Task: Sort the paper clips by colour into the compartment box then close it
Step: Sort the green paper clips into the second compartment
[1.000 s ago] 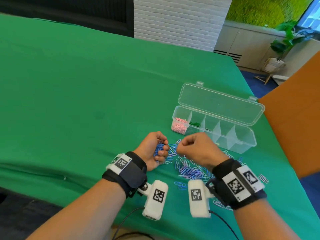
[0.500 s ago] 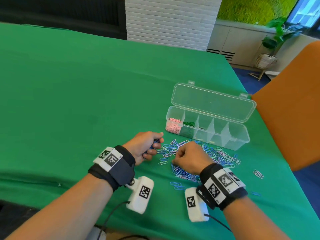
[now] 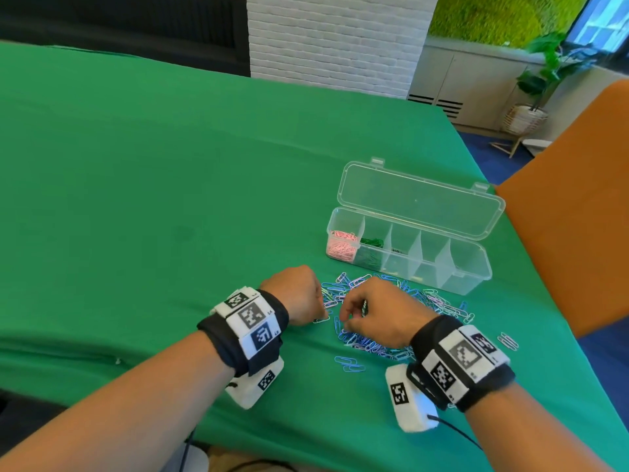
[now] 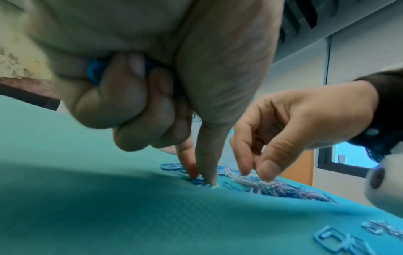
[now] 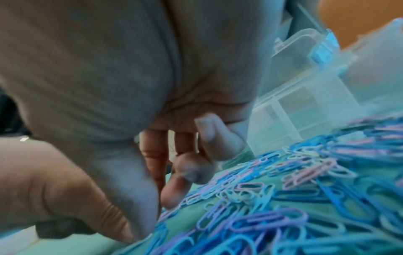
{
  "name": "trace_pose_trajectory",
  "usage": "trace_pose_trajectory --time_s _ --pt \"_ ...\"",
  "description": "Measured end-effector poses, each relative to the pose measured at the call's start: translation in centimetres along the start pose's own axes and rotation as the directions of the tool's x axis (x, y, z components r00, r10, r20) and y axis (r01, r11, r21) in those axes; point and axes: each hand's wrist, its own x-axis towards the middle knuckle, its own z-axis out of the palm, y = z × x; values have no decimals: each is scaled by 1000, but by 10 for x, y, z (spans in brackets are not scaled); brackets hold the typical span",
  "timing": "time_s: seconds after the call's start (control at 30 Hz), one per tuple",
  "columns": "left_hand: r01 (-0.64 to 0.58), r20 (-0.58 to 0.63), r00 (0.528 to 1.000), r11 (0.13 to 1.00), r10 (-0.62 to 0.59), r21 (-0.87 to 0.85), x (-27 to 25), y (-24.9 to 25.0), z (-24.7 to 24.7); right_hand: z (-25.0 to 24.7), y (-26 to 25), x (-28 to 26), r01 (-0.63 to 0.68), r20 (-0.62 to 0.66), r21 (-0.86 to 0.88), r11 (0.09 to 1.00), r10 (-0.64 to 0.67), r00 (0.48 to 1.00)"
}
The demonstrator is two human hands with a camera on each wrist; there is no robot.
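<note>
The left hand (image 3: 299,294) keeps a bunch of dark blue paper clips (image 4: 96,72) curled in its last fingers while thumb and forefinger reach down at the pile of loose clips (image 3: 391,321). The right hand (image 3: 377,315), loosely curled, picks at the same pile; whether it holds a clip cannot be told. The compartment box (image 3: 476,267) lies open at about one o'clock from both hands, long axis running nine to three, nearer the right hand

Bright, even daylight; head view sharp, both wrist views blurred close-up.
</note>
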Motion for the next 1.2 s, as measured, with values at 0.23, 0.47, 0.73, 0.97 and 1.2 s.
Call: trace_pose_trajectory --time_s 0.23,0.47,0.73,0.97,1.2 --pt "-7 -14 1000 992 9 126 2 4 5 1 4 -2 -17 19 -94 995 19 1000" --pt "50 119 992 999 -50 7 6 -1 0 -9 15 -7 -16 0 7 1000 16 1000" --pt "93 151 987 966 -58 -241 9 -9 -3 -17 -4 -3 100 16 -245 964 -99 995" --pt "182 239 967 896 -89 -406 6 -17 -4 -7 -14 17 250 245 -429 868 -154 957" --pt "301 343 939 496 -7 -814 0 -1 -2 -9 -7 20 239 248 -451 860 -136 959"
